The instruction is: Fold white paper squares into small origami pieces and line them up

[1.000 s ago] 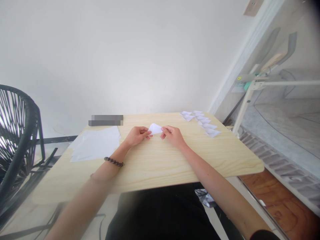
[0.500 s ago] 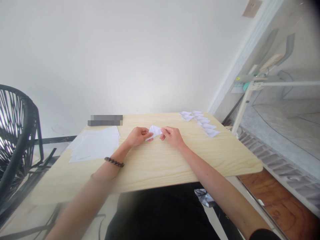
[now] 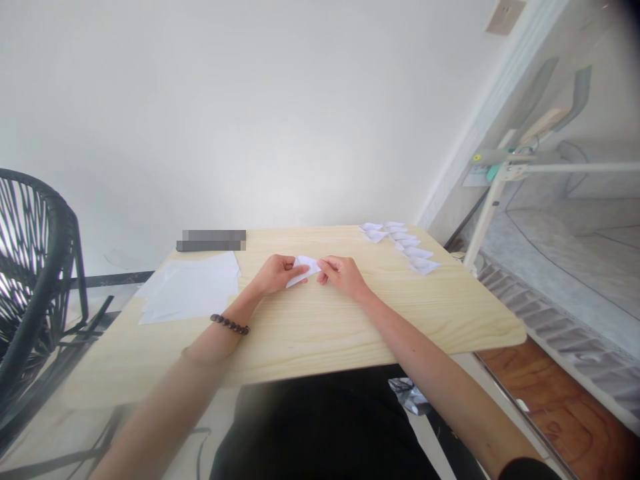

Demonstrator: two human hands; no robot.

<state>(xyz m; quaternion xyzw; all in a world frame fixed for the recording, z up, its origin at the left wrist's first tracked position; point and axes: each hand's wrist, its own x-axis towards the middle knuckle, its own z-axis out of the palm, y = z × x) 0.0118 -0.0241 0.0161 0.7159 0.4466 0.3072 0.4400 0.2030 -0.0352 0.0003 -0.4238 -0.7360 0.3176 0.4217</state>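
While folded pieces lie to one side and flat sheets opposite, left hand and right hand pinch one paper, seemingly unfinished.

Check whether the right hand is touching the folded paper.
Touching: the head view shows the right hand with its thumb against the folded paper's right end.

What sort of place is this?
Probably a room in a home, though I can't be certain: a light wooden table stands by a plain white wall, with a dark woven chair at left and what looks like exercise equipment at right.
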